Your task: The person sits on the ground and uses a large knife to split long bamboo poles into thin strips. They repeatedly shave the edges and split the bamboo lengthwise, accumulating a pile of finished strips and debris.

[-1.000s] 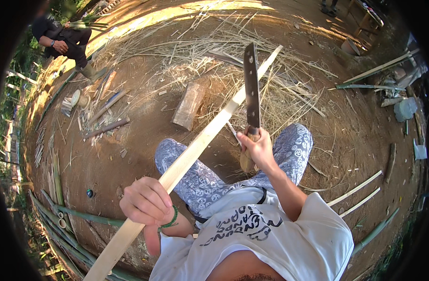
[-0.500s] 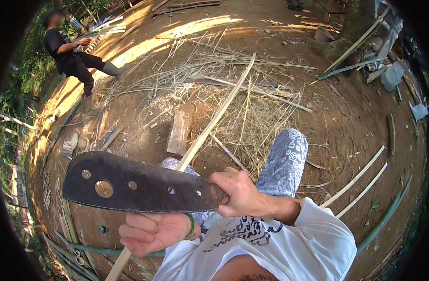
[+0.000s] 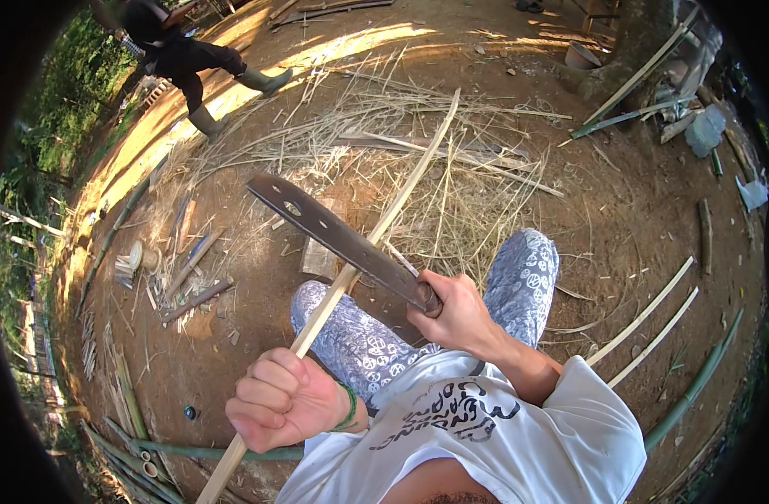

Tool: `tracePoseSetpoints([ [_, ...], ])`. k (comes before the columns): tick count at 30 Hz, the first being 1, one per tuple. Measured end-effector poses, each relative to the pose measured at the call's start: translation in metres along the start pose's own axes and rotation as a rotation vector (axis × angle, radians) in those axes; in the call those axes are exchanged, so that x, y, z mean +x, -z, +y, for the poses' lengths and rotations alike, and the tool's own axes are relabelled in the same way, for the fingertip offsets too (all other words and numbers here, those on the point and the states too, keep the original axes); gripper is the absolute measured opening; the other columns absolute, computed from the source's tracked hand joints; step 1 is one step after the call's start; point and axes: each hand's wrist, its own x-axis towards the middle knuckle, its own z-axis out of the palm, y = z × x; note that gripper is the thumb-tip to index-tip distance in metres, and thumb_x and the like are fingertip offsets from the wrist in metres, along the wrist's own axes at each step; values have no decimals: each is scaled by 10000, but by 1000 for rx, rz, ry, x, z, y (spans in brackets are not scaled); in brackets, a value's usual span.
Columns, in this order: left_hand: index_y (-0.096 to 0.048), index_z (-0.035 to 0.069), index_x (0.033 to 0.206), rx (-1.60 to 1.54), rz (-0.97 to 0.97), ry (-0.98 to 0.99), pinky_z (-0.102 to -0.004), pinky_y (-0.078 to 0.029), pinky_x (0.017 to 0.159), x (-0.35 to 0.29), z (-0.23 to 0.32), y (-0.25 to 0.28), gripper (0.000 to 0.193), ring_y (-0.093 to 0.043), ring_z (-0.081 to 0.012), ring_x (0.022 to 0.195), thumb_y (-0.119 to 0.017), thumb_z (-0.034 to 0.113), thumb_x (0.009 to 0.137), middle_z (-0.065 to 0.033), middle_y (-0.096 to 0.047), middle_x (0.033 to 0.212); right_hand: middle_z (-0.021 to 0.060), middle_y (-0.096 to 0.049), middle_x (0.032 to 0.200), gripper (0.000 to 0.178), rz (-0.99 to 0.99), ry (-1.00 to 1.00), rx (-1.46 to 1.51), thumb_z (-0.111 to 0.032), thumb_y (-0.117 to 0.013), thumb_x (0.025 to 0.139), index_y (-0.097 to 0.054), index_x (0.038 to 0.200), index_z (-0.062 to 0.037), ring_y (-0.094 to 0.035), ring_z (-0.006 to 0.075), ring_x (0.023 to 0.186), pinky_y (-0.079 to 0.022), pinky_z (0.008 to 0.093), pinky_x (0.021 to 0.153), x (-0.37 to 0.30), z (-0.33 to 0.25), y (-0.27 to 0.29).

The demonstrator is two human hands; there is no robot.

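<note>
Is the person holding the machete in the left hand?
No, the right hand grips the machete by its handle, while the left hand is closed around a long, pale bamboo strip.

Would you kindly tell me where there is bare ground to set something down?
Mostly bare: right, between the pale shavings and the short branch; left, between the brown rod and the long green pole. Crowded: ahead, among the shavings.

2 rubber boots (image 3: 267, 81) — upper left | bucket (image 3: 581, 56) — upper right | stick (image 3: 705, 236), right
</note>
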Motion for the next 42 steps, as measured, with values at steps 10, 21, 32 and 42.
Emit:
tracePoseSetpoints([
  [10,-362,133,653,4,-3,16,-281,-304,520,-4,2,7,410,-262,-106,502,-411,291,1029,26,-300,574,94,-541,513,162,143,-46,-191,-112,-679,759,-576,811,2,-579,212,445,-484,376,490,36,68,6],
  [21,-308,148,646,3,125,75,-285,-279,520,-4,8,23,431,-239,-108,525,-386,279,1050,26,-266,592,37,-529,573,118,50,-299,-278,-134,-623,797,-566,756,-39,-507,153,471,-461,375,484,95,151,27],
  [32,-296,150,620,96,270,62,-282,-303,524,13,68,61,465,-238,-115,511,-365,259,1067,22,-256,557,122,-664,674,210,-249,76,-416,-156,-640,823,-621,966,-3,-659,219,555,-594,389,554,79,87,2],
  [42,-280,159,595,148,475,42,-290,-283,481,11,96,116,476,-225,-126,499,-384,223,1055,12,-244,541,77,-538,615,137,-164,-349,-438,-167,-635,790,-624,808,-32,-554,216,576,-519,403,570,172,196,19],
])
